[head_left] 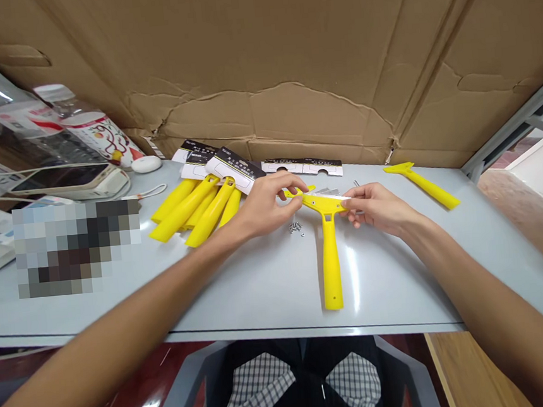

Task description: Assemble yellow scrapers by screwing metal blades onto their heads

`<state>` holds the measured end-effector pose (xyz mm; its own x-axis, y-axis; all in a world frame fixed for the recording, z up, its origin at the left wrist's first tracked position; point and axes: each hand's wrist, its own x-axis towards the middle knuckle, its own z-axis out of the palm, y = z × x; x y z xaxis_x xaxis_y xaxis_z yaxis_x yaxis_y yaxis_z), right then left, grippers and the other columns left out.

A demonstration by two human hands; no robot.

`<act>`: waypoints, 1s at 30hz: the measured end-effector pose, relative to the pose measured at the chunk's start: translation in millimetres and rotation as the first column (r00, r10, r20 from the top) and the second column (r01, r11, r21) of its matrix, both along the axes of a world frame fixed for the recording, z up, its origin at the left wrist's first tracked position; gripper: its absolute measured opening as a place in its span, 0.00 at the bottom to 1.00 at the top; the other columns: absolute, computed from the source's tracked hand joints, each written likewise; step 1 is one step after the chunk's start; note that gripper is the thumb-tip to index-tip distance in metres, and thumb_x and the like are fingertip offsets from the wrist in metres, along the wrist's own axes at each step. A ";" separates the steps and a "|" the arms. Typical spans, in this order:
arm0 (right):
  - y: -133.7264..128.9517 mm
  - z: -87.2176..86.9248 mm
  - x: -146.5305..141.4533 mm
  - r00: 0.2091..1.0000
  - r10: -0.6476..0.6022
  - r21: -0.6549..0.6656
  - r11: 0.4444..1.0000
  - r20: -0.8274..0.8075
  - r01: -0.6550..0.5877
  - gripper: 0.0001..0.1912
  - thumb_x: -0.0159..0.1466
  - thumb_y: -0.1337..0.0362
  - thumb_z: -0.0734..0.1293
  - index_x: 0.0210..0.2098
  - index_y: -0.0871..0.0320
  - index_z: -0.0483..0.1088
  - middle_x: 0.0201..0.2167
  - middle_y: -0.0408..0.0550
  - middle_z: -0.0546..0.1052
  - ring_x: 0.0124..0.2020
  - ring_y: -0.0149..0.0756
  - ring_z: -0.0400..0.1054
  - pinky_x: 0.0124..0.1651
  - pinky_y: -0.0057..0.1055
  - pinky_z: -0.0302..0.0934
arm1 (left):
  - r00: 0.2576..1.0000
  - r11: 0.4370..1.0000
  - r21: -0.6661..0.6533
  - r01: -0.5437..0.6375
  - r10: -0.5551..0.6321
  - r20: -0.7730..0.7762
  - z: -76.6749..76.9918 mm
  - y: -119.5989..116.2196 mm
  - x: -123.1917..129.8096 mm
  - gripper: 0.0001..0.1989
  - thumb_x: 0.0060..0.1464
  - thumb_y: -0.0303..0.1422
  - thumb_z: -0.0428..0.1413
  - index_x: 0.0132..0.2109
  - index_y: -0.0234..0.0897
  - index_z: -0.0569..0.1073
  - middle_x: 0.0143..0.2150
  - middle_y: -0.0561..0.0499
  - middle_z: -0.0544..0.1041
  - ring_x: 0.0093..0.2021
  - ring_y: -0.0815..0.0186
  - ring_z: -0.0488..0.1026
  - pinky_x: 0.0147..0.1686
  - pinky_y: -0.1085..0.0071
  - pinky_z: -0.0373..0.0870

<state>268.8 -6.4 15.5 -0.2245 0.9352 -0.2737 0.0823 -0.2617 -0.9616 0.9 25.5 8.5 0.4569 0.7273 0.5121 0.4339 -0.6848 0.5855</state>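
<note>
A yellow plastic scraper (330,261) lies with its handle toward me, and a thin pale blade strip runs along its wide head. My left hand (269,205) is closed at the left end of the head, thumb and index finger pinching there. At the opposite end, my right hand (379,207) grips the corner between thumb and fingers. Small screws and nuts (295,227) are scattered left of the handle. Behind the head lie flat metal blades (330,191), partly covered. Another yellow piece shows just past my left fingertips, mostly hidden.
Several yellow scrapers (191,213) with black-and-white cards (237,167) are piled at left. More cards (304,166) lie by the cardboard wall (259,59). One yellow scraper handle (425,187) rests at right. Bottles (98,130) and a phone (64,178) crowd the left side.
</note>
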 end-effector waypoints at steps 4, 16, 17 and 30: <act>0.7 0.4 0.8 1.000 -0.017 0.004 1.000 -0.003 0.017 0.03 0.60 0.70 0.76 0.33 0.63 0.78 0.31 0.56 0.81 0.26 0.31 0.70 0.27 0.27 0.68 | 0.998 0.999 -0.012 -0.044 0.044 -0.034 -0.5 0.6 -0.7 0.11 0.56 0.28 0.58 0.45 0.36 0.81 0.46 0.46 0.85 0.41 0.64 0.80 0.40 0.67 0.77; 1.7 -1.1 0.8 1.000 -0.027 0.026 0.999 0.001 0.027 0.03 0.61 0.70 0.75 0.33 0.63 0.78 0.31 0.55 0.81 0.26 0.31 0.69 0.26 0.27 0.67 | 0.989 1.000 -0.013 -0.006 0.004 -0.147 -2.1 2.8 -2.7 0.13 0.58 0.26 0.57 0.45 0.37 0.85 0.45 0.47 0.86 0.40 0.64 0.80 0.40 0.67 0.74; 1.8 -1.2 0.8 1.000 -0.029 0.027 0.999 0.001 0.029 0.03 0.61 0.70 0.75 0.33 0.63 0.78 0.31 0.55 0.81 0.26 0.31 0.69 0.26 0.27 0.67 | 0.989 1.000 -0.015 -0.007 0.005 -0.149 -2.0 2.8 -2.9 0.13 0.58 0.25 0.57 0.45 0.37 0.85 0.45 0.47 0.86 0.40 0.64 0.80 0.39 0.67 0.74; 1.4 -0.4 0.9 0.999 -0.038 0.028 0.999 -0.003 0.038 0.02 0.62 0.70 0.74 0.34 0.63 0.78 0.30 0.54 0.80 0.25 0.31 0.69 0.26 0.28 0.66 | 0.982 0.999 0.037 -0.019 0.025 -0.187 2.6 2.8 -5.8 0.10 0.58 0.27 0.57 0.42 0.36 0.83 0.42 0.47 0.84 0.37 0.65 0.78 0.38 0.68 0.71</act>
